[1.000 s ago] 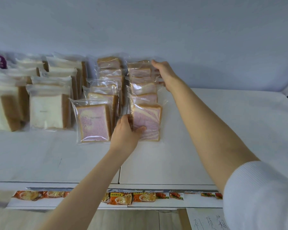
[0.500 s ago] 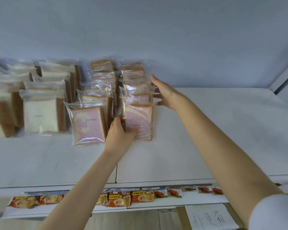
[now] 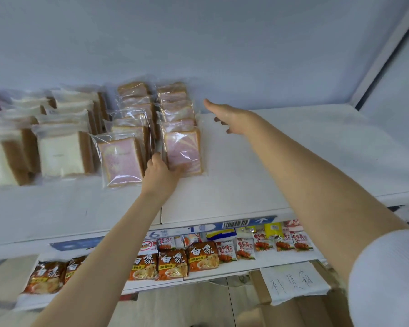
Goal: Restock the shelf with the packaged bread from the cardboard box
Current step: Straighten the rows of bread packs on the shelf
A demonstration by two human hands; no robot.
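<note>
Left grip (image 3: 162,172) pinches the lower left corner of the front pink bread pack (image 3: 184,149) — thumb on its face — and that pack stands upright on the white shelf (image 3: 246,185), heading the right-hand pink row. My right grip (image 3: 230,116) hangs released, fingers loose, just right of that row and apart from it.

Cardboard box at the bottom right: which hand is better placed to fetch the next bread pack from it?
Probably the right. The right hand hovers open and empty, on the side of the cardboard box; the left hand holds the front pink bread pack.
</note>
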